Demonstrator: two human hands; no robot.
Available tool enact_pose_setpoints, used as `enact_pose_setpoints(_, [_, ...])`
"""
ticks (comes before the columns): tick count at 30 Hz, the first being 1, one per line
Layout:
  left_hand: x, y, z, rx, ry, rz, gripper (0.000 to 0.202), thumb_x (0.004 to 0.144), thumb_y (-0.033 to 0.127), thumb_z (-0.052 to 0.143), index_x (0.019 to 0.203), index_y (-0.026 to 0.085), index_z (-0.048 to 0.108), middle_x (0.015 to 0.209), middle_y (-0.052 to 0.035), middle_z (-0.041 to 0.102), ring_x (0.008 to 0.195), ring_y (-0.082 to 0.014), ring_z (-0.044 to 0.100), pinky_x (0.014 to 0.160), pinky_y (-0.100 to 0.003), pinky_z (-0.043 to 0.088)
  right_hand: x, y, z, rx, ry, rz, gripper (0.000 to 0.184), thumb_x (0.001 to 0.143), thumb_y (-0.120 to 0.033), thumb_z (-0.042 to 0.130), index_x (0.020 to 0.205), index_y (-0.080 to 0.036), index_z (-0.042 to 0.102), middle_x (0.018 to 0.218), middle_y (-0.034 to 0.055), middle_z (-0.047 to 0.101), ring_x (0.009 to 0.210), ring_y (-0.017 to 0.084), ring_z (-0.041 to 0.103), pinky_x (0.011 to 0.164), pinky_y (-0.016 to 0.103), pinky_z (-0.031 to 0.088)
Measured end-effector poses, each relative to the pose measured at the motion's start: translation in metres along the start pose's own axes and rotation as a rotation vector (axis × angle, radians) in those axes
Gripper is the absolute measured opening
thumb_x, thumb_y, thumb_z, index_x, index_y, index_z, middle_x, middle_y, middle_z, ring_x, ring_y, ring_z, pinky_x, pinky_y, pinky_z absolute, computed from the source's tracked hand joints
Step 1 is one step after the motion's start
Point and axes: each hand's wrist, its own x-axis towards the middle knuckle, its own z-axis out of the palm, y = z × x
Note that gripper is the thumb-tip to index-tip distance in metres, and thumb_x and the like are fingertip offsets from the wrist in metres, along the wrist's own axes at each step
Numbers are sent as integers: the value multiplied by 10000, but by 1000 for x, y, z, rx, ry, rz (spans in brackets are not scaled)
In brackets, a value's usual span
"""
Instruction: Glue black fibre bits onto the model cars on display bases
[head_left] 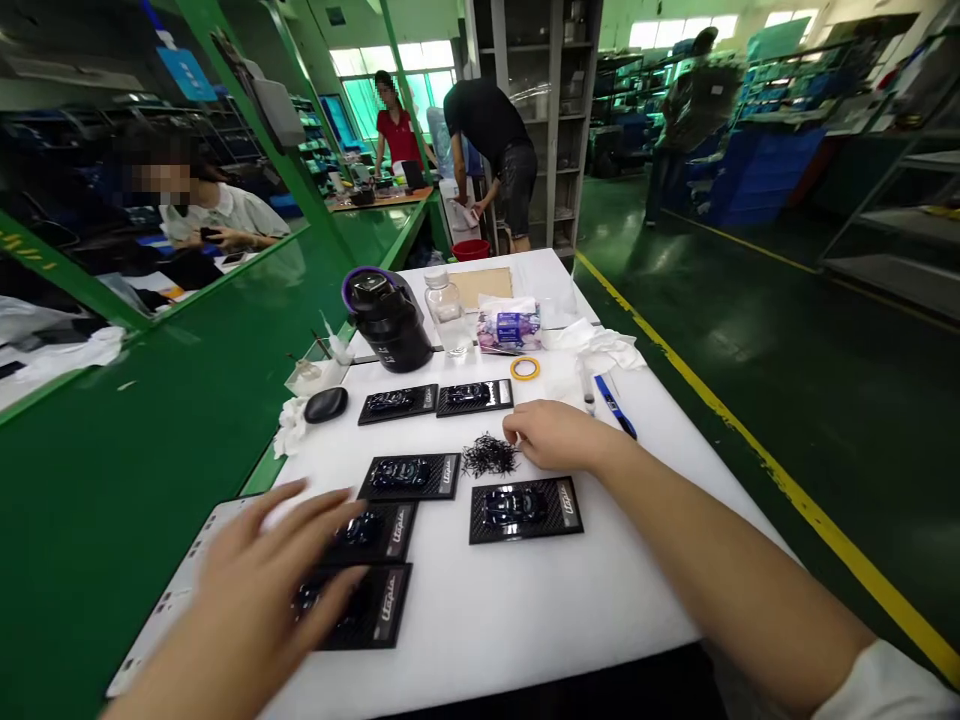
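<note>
Several black plaques, each with a small dark model car on it, lie on the white table. My left hand is spread flat, fingers apart, over the two nearest plaques at the front left. My right hand rests beside a small heap of tiny black parts, fingers curled with the tips pinched at the heap's edge. Whether they hold a part is too small to see. One plaque lies just below my right hand, another left of the heap.
Two more plaques, a black jug, a clear bottle, a yellow tape ring, a blue pen, tissues and a black oval case sit farther back. A green bench runs along the left. People work behind.
</note>
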Motion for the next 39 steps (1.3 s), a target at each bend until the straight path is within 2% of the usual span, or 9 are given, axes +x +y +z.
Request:
enact_pose_setpoints(4, [54,66,34,-87,-229,272,637,837,299,654,1433,262,430,1391,-40,576,1353,-317,397,1075,-499,421,0,0,0,-44,-18,-16,169,885,-148,511,968,-185,654,1031,66,649,926,179,583,755,253,395])
enact_pose_setpoints(7, [71,89,47,-65,-268,349,724,832,209,639,1492,186,344,1380,-89,577,1314,-315,431,1075,-505,419,0,-3,-2,-74,-45,-22,158,880,-141,524,954,-170,660,1041,87,638,943,198,584,769,265,407])
enact_pose_setpoints(12, [71,64,39,-116,-298,309,708,886,301,623,1514,243,300,1425,-85,521,1313,-286,447,1048,-450,464,-3,-8,-8,-64,-57,18,227,791,-42,528,968,-113,651,1077,149,635,940,226,592,758,285,413])
enact_pose_setpoints(15, [75,52,28,-264,-234,178,512,927,350,573,1411,283,422,1360,-55,551,1278,-223,485,1024,-365,486,-6,-7,-12,29,-26,53,168,778,-82,543,902,-134,643,968,112,661,824,191,584,671,256,384])
enact_pose_setpoints(18, [85,52,26,-353,-122,80,225,941,308,534,1160,286,582,1203,-25,627,1178,-201,550,982,-353,498,-10,-6,-13,167,55,67,49,753,-163,586,793,-167,613,812,49,644,701,148,531,592,236,328])
enact_pose_setpoints(22, [98,61,32,-399,-108,0,155,934,316,549,1057,258,621,1093,-30,667,1050,-210,607,910,-376,520,-14,-16,-12,380,173,41,52,686,-147,596,714,-167,557,722,3,600,681,111,503,577,215,326])
enact_pose_setpoints(26, [105,65,33,-419,-43,64,148,951,274,543,1080,244,610,1032,-27,677,974,-192,612,846,-354,520,-17,-29,-11,657,170,-36,61,761,-210,568,804,-169,582,759,-22,613,680,75,523,607,182,395])
enact_pose_setpoints(32, [104,65,23,-452,170,254,173,900,79,588,1013,210,600,978,-27,658,951,-148,579,841,-301,508,-14,-32,-6,978,20,-150,120,827,-274,555,862,-159,558,804,-3,619,707,82,537,647,200,435])
enact_pose_setpoints(39, [102,64,20,-467,157,276,136,902,54,583,923,187,603,942,-34,626,875,-118,590,778,-259,513,-13,-34,-6,1211,-147,-215,154,866,-298,532,849,-150,495,768,5,543,721,103,544,720,255,463])
